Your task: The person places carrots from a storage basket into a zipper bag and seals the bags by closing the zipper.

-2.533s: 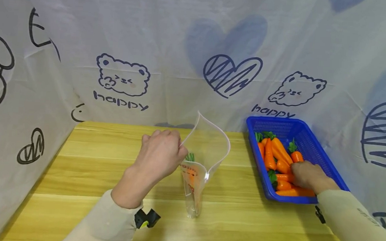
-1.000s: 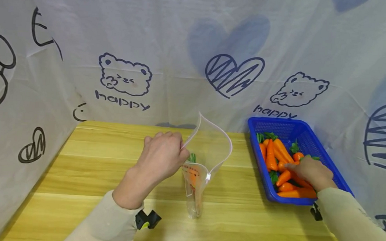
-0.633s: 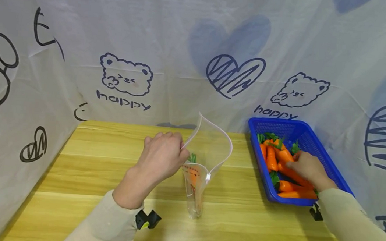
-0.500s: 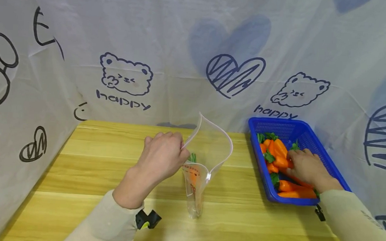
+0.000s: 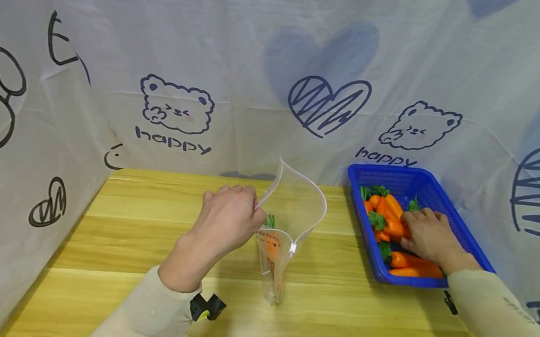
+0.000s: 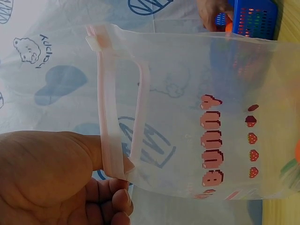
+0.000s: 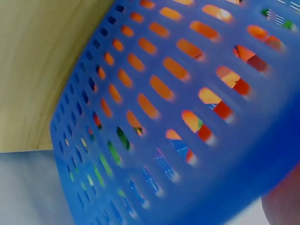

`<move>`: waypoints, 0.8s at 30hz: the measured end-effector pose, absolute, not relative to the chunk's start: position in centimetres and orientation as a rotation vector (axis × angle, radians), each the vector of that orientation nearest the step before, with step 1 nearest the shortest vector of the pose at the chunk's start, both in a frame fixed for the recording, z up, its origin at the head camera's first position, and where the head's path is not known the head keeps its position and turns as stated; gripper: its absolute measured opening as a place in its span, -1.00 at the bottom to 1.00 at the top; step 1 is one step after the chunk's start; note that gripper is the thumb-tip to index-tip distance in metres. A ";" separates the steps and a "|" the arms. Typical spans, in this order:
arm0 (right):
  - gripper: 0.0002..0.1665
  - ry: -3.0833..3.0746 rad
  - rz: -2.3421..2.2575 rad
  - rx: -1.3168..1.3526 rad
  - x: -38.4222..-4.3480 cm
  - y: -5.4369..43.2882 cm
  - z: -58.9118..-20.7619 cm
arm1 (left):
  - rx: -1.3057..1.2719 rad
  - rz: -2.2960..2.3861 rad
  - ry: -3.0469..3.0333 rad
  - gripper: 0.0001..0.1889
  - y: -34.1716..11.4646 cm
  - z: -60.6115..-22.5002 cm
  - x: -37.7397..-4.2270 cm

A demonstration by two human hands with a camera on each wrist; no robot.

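Note:
My left hand [image 5: 227, 217] pinches the upper edge of a clear zip bag [image 5: 302, 201], whose mouth gapes and whose white slider [image 5: 293, 248] sits at the near side. In the left wrist view the thumb [image 6: 51, 159] presses on the zip strip, and red lettering shows on the bag. At least one carrot [image 5: 271, 248] with a green top stands inside. My right hand [image 5: 433, 238] is in the blue basket [image 5: 371, 257], its thumb and fingers around the lower part of a carrot [image 5: 395, 228] whose green top points left. The right wrist view shows mostly the basket's slotted wall [image 7: 140, 117].
Several other carrots [image 5: 417, 271] lie in the basket, at the right of the wooden table [image 5: 153, 254]. White cloth [image 5: 247, 84] with drawn bears and hearts hangs behind and at both sides.
My right hand has moved among the carrots and shifted some; one now lies with its green top toward the basket's left wall, in its fingers. The left hand and bag stay nearly still.

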State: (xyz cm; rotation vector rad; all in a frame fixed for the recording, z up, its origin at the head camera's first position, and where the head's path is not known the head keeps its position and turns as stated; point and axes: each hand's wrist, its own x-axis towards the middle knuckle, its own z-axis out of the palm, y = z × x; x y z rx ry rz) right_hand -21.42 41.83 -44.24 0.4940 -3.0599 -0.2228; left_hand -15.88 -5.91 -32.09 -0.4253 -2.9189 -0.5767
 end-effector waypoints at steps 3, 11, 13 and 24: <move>-0.31 -3.044 -0.302 0.483 -21.3 41.7 -43.7 | -0.423 -0.578 -2.919 -0.82 -5.9 -32.1 -15.9; -0.24 -2.974 -0.407 0.496 -21.1 40.7 -41.9 | -0.415 -0.588 -2.925 -0.82 -5.8 -31.9 -15.7; -0.28 -2.934 -0.412 0.509 -20.9 40.3 -41.3 | -0.414 -0.587 -2.924 -0.82 -5.9 -31.9 -15.7; -0.37 -2.720 -0.356 0.643 -20.0 37.5 -37.7 | -0.418 -0.592 -2.905 -0.81 -6.1 -31.7 -15.6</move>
